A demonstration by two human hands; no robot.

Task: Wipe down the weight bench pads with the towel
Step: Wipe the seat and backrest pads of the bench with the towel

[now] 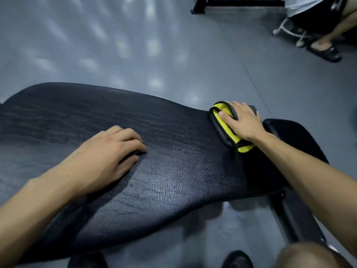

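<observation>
A long black leather bench pad (173, 161) runs across the view from left to right. A second, smaller black pad (293, 136) follows it at the right, past a narrow gap. A folded yellow and grey towel (224, 128) lies at the right end of the long pad. My right hand (243, 120) presses flat on the towel, thumb stretched over its yellow side. My left hand (112, 153) rests on the middle of the long pad, fingers bent with the tips on the leather, holding nothing.
Grey glossy floor (135, 45) surrounds the bench. Another person's leg and black sandal (324, 49) are at the top right, beside a white rope and a black equipment base (231, 2). The bench's black frame (293, 219) and my knee (309, 256) are at bottom right.
</observation>
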